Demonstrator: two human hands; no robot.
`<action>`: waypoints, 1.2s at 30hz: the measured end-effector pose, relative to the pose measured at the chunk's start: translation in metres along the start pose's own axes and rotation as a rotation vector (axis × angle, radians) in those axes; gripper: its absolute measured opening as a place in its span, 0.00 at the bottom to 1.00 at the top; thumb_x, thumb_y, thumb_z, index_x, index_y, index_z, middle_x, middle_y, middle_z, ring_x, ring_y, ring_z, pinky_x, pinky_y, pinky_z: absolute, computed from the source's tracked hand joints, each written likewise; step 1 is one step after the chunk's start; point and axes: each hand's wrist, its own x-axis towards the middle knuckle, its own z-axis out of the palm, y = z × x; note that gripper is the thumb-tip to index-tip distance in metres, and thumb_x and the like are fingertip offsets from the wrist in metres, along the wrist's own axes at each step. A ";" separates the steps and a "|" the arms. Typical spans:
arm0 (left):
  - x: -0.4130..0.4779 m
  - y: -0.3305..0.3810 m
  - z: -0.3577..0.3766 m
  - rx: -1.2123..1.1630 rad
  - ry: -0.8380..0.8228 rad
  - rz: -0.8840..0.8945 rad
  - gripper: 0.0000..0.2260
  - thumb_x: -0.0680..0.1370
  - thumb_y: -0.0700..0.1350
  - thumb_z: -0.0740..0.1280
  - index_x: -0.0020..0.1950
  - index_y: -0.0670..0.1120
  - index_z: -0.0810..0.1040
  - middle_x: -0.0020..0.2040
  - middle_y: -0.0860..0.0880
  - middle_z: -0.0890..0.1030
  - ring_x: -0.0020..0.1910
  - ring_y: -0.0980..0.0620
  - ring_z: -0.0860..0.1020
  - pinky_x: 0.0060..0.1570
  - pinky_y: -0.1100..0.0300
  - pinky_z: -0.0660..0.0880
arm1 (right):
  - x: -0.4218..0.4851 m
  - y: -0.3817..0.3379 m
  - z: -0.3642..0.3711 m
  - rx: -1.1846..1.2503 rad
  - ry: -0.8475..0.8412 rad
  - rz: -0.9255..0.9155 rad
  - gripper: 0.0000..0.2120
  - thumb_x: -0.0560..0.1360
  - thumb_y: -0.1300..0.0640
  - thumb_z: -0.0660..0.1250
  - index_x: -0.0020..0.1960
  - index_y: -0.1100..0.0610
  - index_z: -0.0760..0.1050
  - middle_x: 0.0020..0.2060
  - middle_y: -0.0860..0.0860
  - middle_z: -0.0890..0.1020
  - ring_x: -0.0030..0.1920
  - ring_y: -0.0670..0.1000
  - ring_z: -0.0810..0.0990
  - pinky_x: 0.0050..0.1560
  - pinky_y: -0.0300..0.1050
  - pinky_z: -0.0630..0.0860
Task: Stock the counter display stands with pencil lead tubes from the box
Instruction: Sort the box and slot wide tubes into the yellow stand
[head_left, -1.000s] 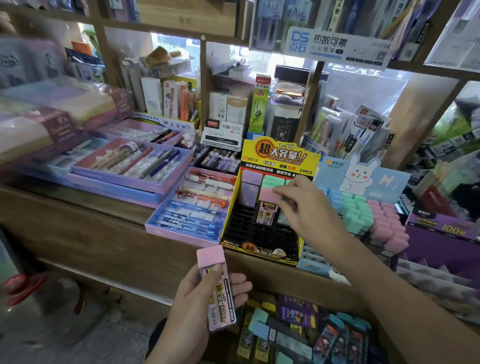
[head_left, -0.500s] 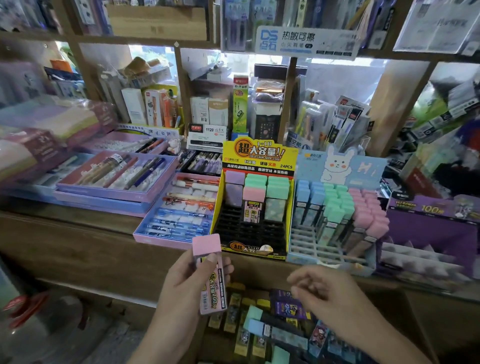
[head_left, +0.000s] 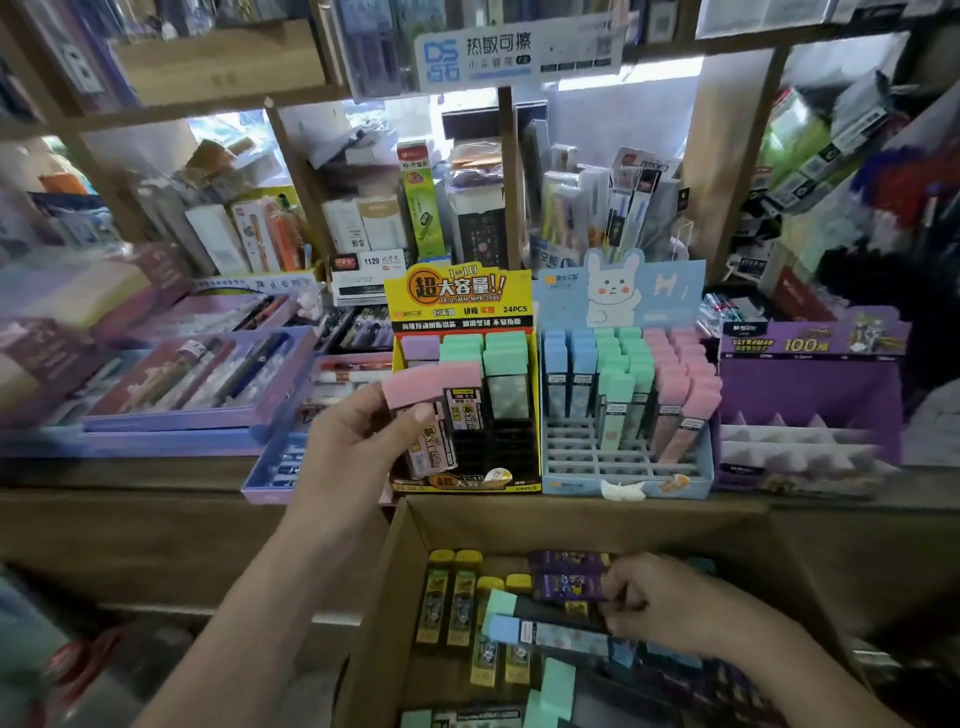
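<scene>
My left hand (head_left: 358, 447) grips a pink-capped lead tube (head_left: 415, 415) and holds it at the front left of the yellow display stand (head_left: 462, 296), over its empty black slots. That stand holds purple, green and pink-capped tubes in its back rows. Down in the cardboard box (head_left: 384, 597), my right hand (head_left: 654, 603) is closed around tubes; a blue-capped tube (head_left: 545, 634) and a green-capped tube (head_left: 519, 605) lie under its fingers. Yellow-capped tubes (head_left: 452, 597) lie at the box's left.
A blue rabbit stand (head_left: 618, 291) with blue, green and pink tubes sits right of the yellow one. A purple stand (head_left: 810, 374) is further right. Purple pen trays (head_left: 197, 421) crowd the counter's left. Packed shelves rise behind.
My left hand rose with the pink tube from below the counter edge up to the yellow stand. My right hand left the stand and dropped into the box onto the tubes.
</scene>
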 end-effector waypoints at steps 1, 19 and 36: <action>0.007 0.002 0.001 0.023 -0.006 0.015 0.12 0.78 0.42 0.71 0.56 0.59 0.84 0.52 0.56 0.87 0.53 0.59 0.84 0.47 0.70 0.79 | 0.000 0.001 0.000 0.002 -0.008 -0.001 0.07 0.78 0.47 0.71 0.54 0.48 0.78 0.44 0.45 0.80 0.43 0.45 0.79 0.40 0.38 0.72; 0.055 -0.030 0.012 0.435 0.068 0.056 0.10 0.73 0.39 0.77 0.51 0.47 0.80 0.44 0.48 0.84 0.43 0.52 0.82 0.46 0.62 0.81 | -0.006 0.005 -0.007 0.037 -0.020 0.079 0.17 0.76 0.41 0.72 0.61 0.46 0.76 0.54 0.45 0.79 0.54 0.46 0.81 0.60 0.49 0.79; 0.053 -0.035 0.011 0.476 0.032 0.054 0.13 0.74 0.40 0.75 0.49 0.58 0.79 0.41 0.57 0.84 0.43 0.58 0.82 0.47 0.58 0.81 | -0.013 -0.001 -0.006 0.098 0.010 0.066 0.17 0.78 0.46 0.71 0.64 0.50 0.76 0.53 0.48 0.81 0.51 0.47 0.82 0.44 0.39 0.76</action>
